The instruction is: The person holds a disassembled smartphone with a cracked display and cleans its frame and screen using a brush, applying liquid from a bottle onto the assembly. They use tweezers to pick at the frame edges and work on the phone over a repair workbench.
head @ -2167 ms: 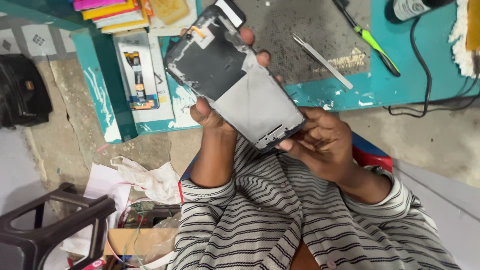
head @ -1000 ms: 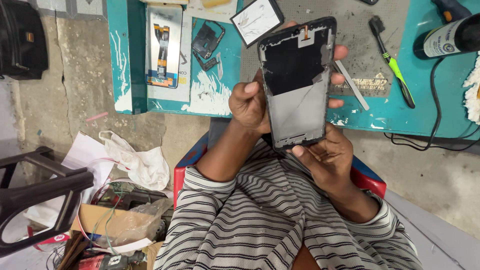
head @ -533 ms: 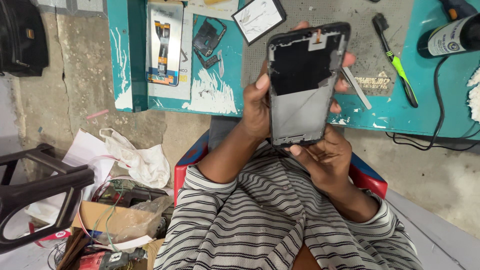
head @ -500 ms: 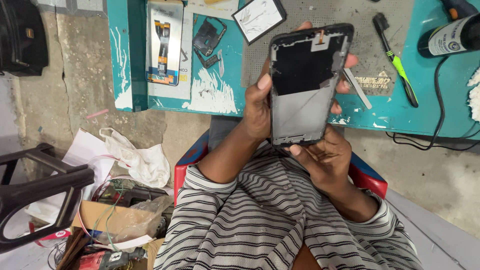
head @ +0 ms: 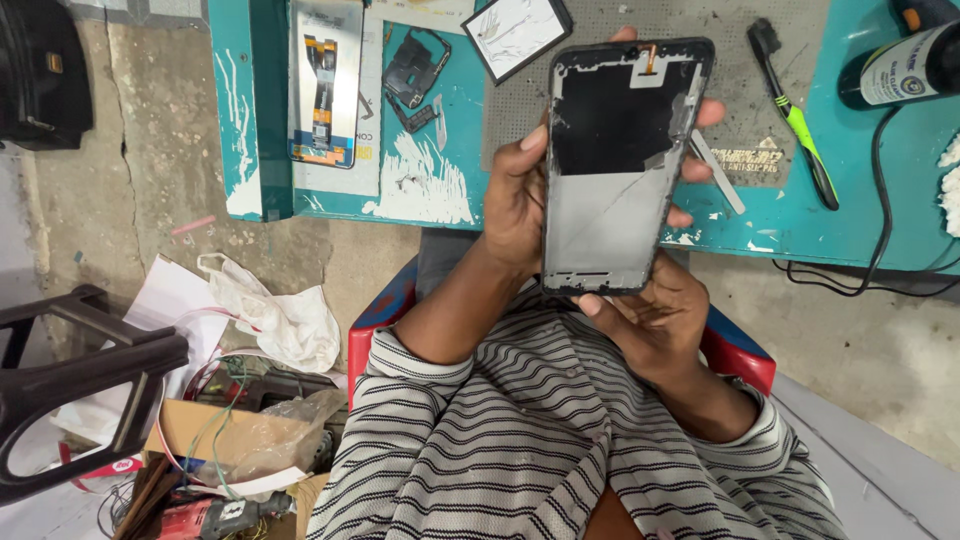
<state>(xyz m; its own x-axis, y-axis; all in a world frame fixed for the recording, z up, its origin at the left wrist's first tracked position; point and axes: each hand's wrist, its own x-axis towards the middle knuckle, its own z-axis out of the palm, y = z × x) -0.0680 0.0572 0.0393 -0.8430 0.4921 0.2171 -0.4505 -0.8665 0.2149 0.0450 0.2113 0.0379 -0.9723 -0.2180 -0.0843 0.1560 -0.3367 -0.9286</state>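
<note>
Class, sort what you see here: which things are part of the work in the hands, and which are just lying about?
In hand:
phone frame
left hand, gripping its side
right hand, under its bottom edge

Lying about:
brush
bottle
boxed part
small black cover
cracked screen
metal strip
plastic bag
stool

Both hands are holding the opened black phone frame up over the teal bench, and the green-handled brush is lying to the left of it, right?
Not quite. The head view shows the green-handled brush lying to the right of the opened black phone frame, not the left. The rest stands: left hand and right hand hold it over the teal bench.
</note>
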